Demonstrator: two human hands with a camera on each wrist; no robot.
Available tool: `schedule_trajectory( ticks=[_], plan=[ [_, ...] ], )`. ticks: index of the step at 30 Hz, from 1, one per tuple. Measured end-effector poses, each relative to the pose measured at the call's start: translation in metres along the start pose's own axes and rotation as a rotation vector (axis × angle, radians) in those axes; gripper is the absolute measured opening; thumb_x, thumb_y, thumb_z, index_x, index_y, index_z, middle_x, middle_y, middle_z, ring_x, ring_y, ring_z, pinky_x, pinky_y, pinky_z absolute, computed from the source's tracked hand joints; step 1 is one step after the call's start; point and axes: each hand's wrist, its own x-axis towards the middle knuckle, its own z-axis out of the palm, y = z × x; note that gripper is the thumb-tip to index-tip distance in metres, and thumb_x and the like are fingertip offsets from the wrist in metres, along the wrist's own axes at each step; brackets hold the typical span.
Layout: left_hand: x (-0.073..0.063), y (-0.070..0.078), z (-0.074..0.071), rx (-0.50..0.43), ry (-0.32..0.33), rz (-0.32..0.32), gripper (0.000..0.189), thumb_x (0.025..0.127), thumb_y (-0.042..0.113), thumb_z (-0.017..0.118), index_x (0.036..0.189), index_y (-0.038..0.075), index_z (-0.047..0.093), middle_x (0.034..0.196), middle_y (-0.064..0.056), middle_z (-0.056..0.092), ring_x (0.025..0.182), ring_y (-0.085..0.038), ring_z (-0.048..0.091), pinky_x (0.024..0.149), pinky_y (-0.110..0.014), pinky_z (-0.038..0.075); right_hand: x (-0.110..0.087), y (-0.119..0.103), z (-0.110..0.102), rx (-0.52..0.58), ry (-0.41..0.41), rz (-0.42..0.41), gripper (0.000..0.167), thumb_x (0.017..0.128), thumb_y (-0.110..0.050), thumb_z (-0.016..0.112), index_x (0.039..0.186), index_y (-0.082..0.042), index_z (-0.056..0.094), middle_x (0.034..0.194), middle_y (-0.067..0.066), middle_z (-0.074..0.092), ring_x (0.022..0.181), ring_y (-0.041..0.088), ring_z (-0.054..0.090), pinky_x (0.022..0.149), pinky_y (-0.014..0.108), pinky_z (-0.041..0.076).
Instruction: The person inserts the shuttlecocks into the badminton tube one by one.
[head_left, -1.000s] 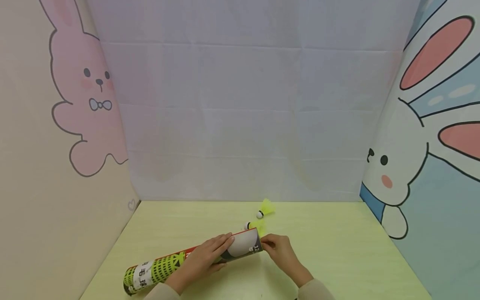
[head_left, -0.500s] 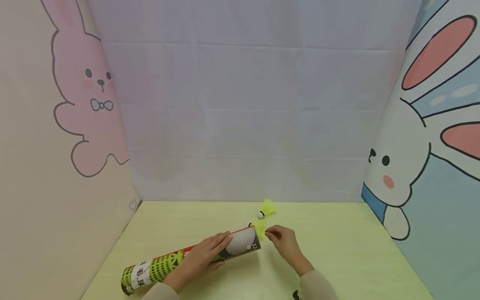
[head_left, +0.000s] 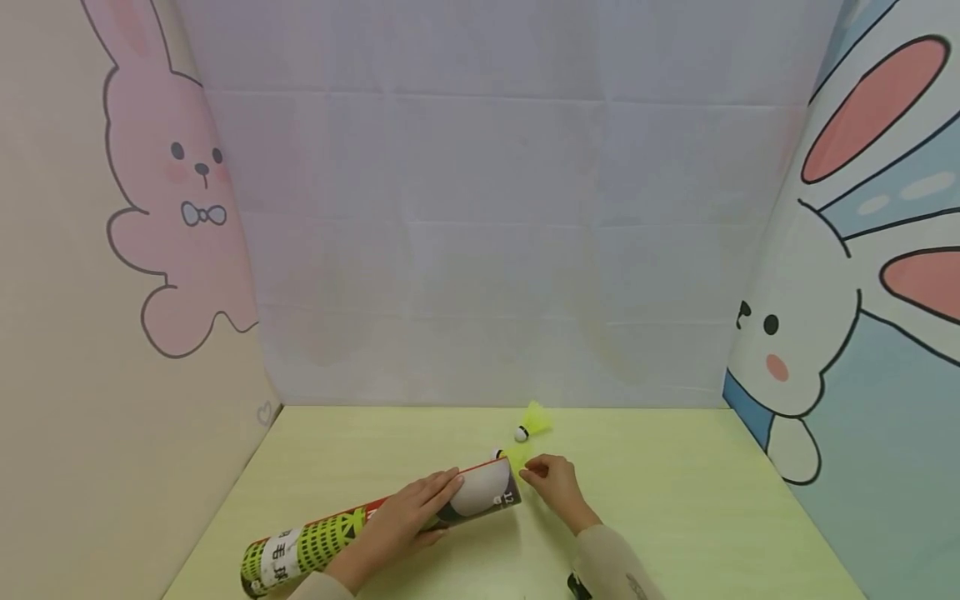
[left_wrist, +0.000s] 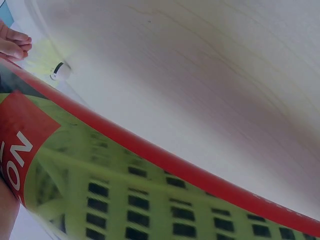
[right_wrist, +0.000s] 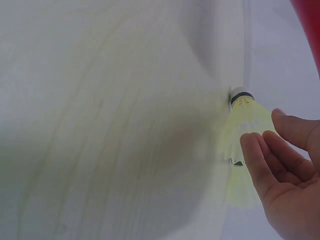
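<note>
In the head view my left hand (head_left: 405,521) grips a long badminton shuttlecock tube (head_left: 322,542) from above, thumb on the near side. The tube lies slantwise, its grey-and-white end toward the right; its red edge and green netting pattern fill the lower left wrist view. Just right of that end, my right hand (head_left: 555,486) has nothing between its bent fingers and thumb, which stand apart in the right wrist view. Beyond the tube end lies a yellow shuttlecock (right_wrist: 246,112) with a white cork, partly hidden by the tube in the head view. A second shuttlecock (head_left: 537,418) lies farther back.
The pale yellow table (head_left: 675,500) is bounded by a white back sheet (head_left: 480,250) and side panels with cartoon rabbits. A small dark object (head_left: 577,586) shows beside the right sleeve at the bottom edge.
My right hand has come away from the tube's right end, and its fingertips now sit slightly beyond it. The left hand keeps its grip, with the tube nearly still.
</note>
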Motion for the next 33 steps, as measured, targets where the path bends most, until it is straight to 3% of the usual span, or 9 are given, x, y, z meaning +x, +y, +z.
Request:
schedule_trajectory(
  ticks=[3, 8, 11, 14, 29, 33],
  plan=[
    [0.0, 0.0, 0.0, 0.005, -0.014, -0.001, 0.078, 0.085, 0.034, 0.074, 0.147, 0.003, 0.039, 0.145, -0.013, 0.046, 0.124, -0.025, 0.052, 0.091, -0.038, 0.051, 0.002, 0.003, 0.003, 0.008, -0.003, 0.015, 0.014, 0.085, -0.007, 0.072, 0.091, 0.006, 0.071, 0.081, 0.011, 0.069, 0.072, 0.02, 0.063, 0.06, 0.025, 0.052],
    [0.001, 0.001, 0.0, 0.005, -0.008, 0.002, 0.082, 0.081, 0.03, 0.079, 0.147, 0.003, 0.039, 0.143, -0.014, 0.047, 0.123, -0.026, 0.053, 0.091, -0.039, 0.052, 0.004, 0.005, 0.006, 0.037, -0.014, 0.022, 0.011, 0.085, -0.006, 0.072, 0.089, 0.005, 0.072, 0.08, 0.012, 0.07, 0.07, 0.019, 0.064, 0.057, 0.023, 0.052],
    [0.001, 0.001, 0.0, -0.003, -0.007, 0.0, 0.073, 0.089, 0.037, 0.068, 0.147, 0.004, 0.039, 0.145, -0.013, 0.046, 0.124, -0.026, 0.052, 0.091, -0.039, 0.051, 0.006, 0.005, 0.009, 0.024, -0.02, 0.018, 0.01, 0.084, -0.004, 0.073, 0.087, 0.005, 0.072, 0.08, 0.012, 0.07, 0.07, 0.018, 0.064, 0.058, 0.024, 0.052],
    [0.001, 0.0, 0.0, -0.004, -0.013, -0.001, 0.068, 0.094, 0.045, 0.048, 0.148, 0.005, 0.038, 0.147, -0.01, 0.044, 0.126, -0.024, 0.051, 0.093, -0.038, 0.05, 0.007, 0.004, 0.011, -0.014, -0.016, -0.006, 0.007, 0.083, -0.003, 0.073, 0.085, 0.004, 0.072, 0.08, 0.01, 0.07, 0.071, 0.019, 0.063, 0.061, 0.025, 0.053],
    [0.001, 0.002, -0.001, -0.014, -0.016, 0.004, 0.068, 0.094, 0.044, 0.052, 0.148, 0.004, 0.038, 0.145, -0.012, 0.046, 0.125, -0.025, 0.052, 0.092, -0.039, 0.051, 0.003, 0.01, -0.007, -0.071, 0.042, -0.047, 0.006, 0.083, -0.001, 0.072, 0.084, 0.005, 0.072, 0.076, 0.009, 0.07, 0.066, 0.015, 0.063, 0.058, 0.023, 0.052],
    [0.0, 0.002, -0.001, -0.01, -0.025, 0.003, 0.072, 0.091, 0.04, 0.064, 0.148, 0.005, 0.037, 0.145, -0.013, 0.046, 0.125, -0.025, 0.051, 0.092, -0.039, 0.051, -0.002, 0.01, -0.018, -0.044, 0.04, -0.034, 0.004, 0.083, 0.002, 0.07, 0.086, 0.005, 0.072, 0.074, 0.008, 0.069, 0.063, 0.014, 0.062, 0.055, 0.023, 0.051]
  ],
)
